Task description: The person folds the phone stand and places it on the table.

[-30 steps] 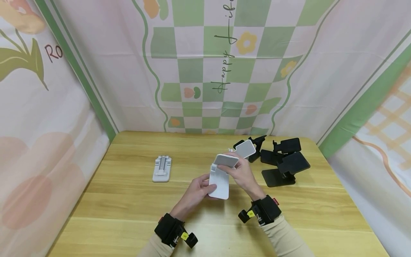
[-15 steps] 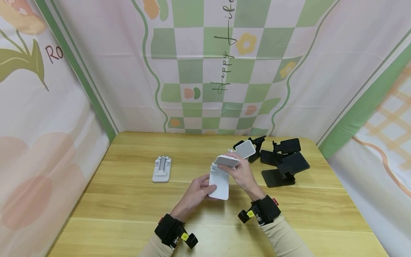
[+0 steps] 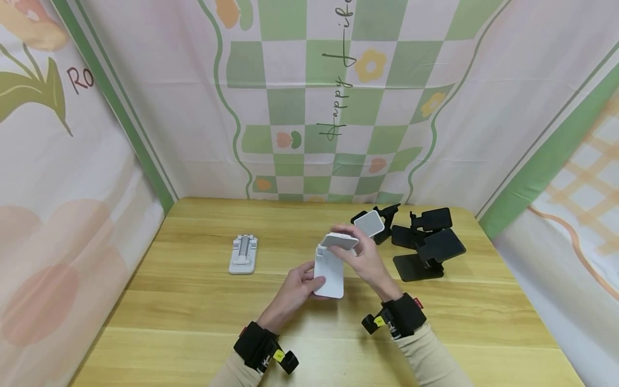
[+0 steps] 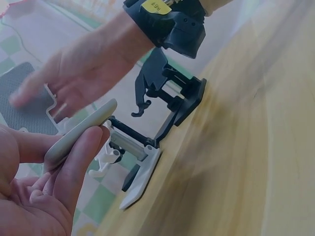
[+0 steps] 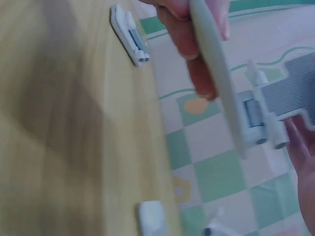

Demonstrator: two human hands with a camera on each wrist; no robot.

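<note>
A white folding phone stand [image 3: 330, 274] is held above the table in front of me, its hinge unfolded. My left hand [image 3: 294, 290] pinches the flat base, thumb on the near face. With thumb and fingers my right hand [image 3: 367, 264] holds the upper plate, whose grey pad [image 4: 30, 101] shows in the left wrist view. The base looks edge-on in the right wrist view, where its hinge [image 5: 256, 120] lies between base and plate. Right fingers behind the plate are partly hidden.
A folded white phone stand [image 3: 243, 255] lies on the wooden table [image 3: 203, 312] at the left. Behind my right hand stands another white phone stand [image 3: 369, 223], among several black phone stands [image 3: 441, 245] at the back right. A patterned curtain [image 3: 333, 107] hangs behind the table.
My right fingers have lifted slightly behind the upper plate, and the right wrist has shifted a little to the right. The left hand keeps its hold, nearly still.
</note>
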